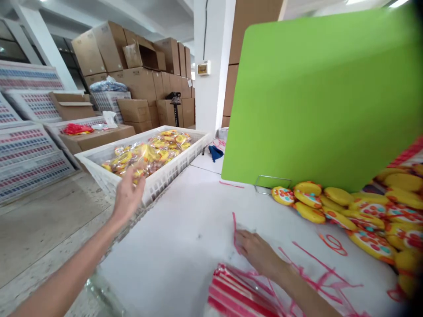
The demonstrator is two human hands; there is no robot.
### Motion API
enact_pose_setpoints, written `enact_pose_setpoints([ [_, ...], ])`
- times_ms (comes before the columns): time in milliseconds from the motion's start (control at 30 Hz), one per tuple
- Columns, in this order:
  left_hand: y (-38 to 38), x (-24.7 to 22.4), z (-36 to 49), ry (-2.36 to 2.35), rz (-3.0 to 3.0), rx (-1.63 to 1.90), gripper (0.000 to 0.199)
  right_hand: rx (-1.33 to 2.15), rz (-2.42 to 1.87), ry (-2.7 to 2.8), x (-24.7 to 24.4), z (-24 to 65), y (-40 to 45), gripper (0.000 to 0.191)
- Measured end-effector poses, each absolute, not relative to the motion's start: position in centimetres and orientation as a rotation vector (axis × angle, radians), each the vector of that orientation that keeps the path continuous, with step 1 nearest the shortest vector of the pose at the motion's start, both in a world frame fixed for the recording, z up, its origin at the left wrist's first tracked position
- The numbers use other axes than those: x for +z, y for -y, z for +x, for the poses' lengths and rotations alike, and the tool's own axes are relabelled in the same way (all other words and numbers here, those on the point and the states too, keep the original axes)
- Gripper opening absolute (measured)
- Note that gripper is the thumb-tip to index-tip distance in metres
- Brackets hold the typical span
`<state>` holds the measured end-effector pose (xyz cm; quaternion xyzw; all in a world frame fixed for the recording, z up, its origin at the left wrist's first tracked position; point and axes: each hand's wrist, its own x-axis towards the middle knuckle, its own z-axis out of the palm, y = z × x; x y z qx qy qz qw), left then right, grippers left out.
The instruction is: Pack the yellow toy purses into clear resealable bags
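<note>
My left hand is raised at the near edge of a white plastic basket, its fingers apart, with a yellow item in a clear bag just beyond the fingertips. Many bagged yellow pieces lie in that basket. On the white table, my right hand has its fingers bent together beside a thin pink strip; whether it grips the strip is hard to tell. Below it lies a bundle of red and pink striped packaging.
A big green board stands at the right behind a wire stand. Yellow decorated pieces are piled at the right edge. Pink strips litter the table. Cartons and white crates stand beyond, left.
</note>
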<state>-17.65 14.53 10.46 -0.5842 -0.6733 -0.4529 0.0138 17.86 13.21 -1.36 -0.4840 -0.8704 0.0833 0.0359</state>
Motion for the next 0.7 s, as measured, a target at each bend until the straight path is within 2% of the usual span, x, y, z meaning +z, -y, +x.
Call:
enact_pose_setpoints([
  [167,-13.0,0.6,-12.3,2.129,-2.456,-1.23,0.029,0.275,-1.652,2.675,0.1,22.6,-11.7,0.029],
  [333,-13.1,-6.8,-6.3,2.055,-2.696,-1.105,0.039,0.183,-1.68,2.584,1.1,21.5,-19.2,0.026],
  [533,-15.0,-10.5,-5.5,1.948,-2.606,-1.112,0.047,0.014,-1.91,2.388,-0.5,18.2,-29.2,0.03],
  [700,-15.2,-11.6,-6.0,1.885,-2.586,-1.134,0.046,-0.113,-2.212,2.091,-1.2,24.4,-31.6,0.035],
])
